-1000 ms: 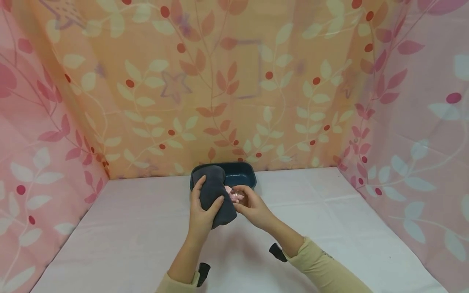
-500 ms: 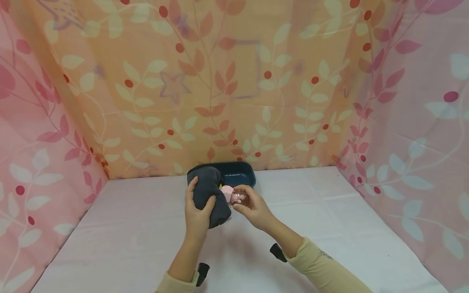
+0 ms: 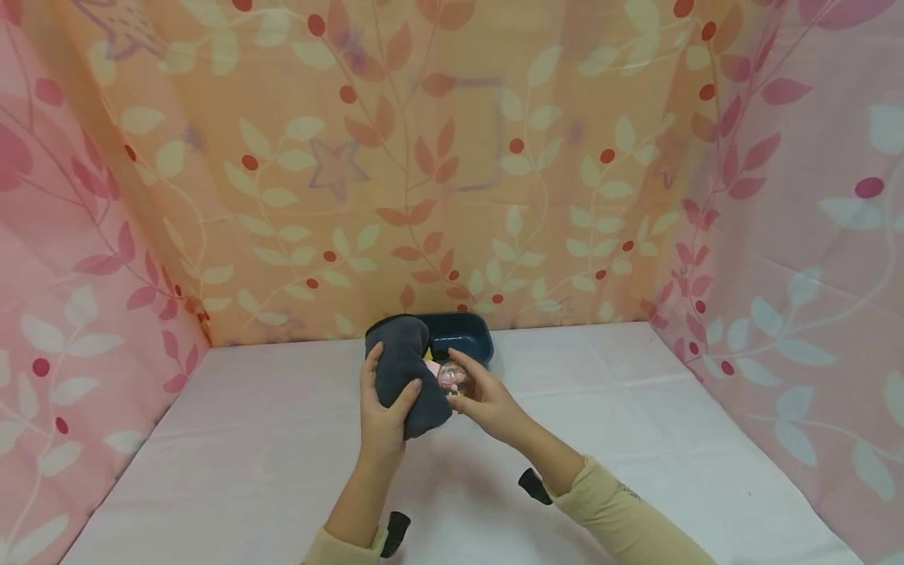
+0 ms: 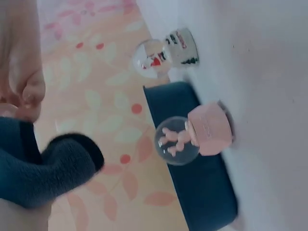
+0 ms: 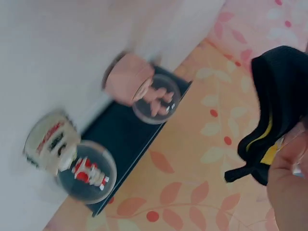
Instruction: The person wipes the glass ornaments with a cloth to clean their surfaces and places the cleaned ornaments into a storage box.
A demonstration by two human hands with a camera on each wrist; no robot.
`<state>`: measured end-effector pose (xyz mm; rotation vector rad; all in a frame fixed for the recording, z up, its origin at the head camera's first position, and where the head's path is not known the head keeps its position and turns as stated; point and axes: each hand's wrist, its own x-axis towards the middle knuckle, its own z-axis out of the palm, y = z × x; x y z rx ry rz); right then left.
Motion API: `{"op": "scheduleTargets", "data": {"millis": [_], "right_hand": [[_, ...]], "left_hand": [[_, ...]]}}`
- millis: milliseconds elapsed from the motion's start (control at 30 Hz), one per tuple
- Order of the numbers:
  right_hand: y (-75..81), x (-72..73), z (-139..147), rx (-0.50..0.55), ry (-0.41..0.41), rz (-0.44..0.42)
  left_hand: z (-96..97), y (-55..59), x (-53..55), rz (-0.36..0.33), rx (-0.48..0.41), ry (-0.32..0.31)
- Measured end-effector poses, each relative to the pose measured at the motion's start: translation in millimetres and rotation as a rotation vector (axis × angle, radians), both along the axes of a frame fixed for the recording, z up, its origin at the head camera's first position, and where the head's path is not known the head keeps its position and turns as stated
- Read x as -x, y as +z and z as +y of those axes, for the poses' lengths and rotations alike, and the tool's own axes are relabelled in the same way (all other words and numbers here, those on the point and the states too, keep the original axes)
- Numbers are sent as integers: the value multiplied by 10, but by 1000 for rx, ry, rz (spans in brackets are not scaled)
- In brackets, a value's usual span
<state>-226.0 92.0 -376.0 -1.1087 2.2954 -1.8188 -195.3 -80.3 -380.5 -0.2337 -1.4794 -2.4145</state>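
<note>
My left hand point(image 3: 384, 400) grips a folded dark grey plush cloth point(image 3: 406, 377) with black edging; yellow shows at its inner side. At the cloth's right edge, my right hand point(image 3: 494, 400) pinches a clear snow globe point(image 3: 453, 378) with pink inside, fingers and thumb round its dome. The cloth covers part of it, and what its base looks like I cannot tell. Both wrist views show two more snow globes upright on the table: one with a pink base point(image 4: 210, 129) and a pink figure, one with a pale base point(image 5: 52, 139) and a red-and-white figure.
A dark blue rectangular basin point(image 3: 466, 339) stands at the back of the white table point(image 3: 579, 424), behind the globes. Patterned fabric walls point(image 3: 452, 157) enclose the back and both sides. Black wrist mounts point(image 3: 534, 486) hang by both sleeves.
The cloth shifts left, baring more of the pink beside the dome, then comes back right over it. The globe turns slightly in my right hand and moves a little left.
</note>
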Motion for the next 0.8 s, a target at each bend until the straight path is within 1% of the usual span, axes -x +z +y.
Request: {"op": "scheduleTargets", "data": {"millis": [67, 133, 200, 267, 333, 367, 433, 500, 567, 633, 700, 733, 800], "right_hand": [[9, -29, -19, 8, 3, -86], [19, -55, -48, 4, -33, -132], [19, -66, -84, -5, -92, -143], [19, -63, -121, -13, -137, -132], [11, -48, -140, -25, -160, -117], [6, -38, -141, -24, -153, -113], [-3, -19, -125, -20, -122, -103], [-14, 1, -91, -23, -85, -80], [-22, 18, -59, -28, -44, -32], [-30, 29, -33, -40, -26, 21], [-28, 32, -23, -25, -16, 48], [-25, 33, -23, -12, -20, 40], [-18, 31, -25, 18, -44, -4]], "left_hand": [[36, -25, -8, 12, 11, 50], [76, -57, -17, 30, 43, 108], [114, -84, -33, 50, 74, 156], [138, -108, -44, 72, 100, 190], [143, -120, -51, 88, 120, 203], [138, -119, -52, 92, 138, 208], [115, -112, -46, 91, 175, 188], [87, -89, -40, 80, 220, 145], [61, -62, -34, 64, 261, 93], [42, -40, -31, 51, 271, 49], [34, -27, -29, 36, 268, 45], [34, -24, -28, 33, 262, 56], [39, -26, -26, 27, 238, 91]]}}
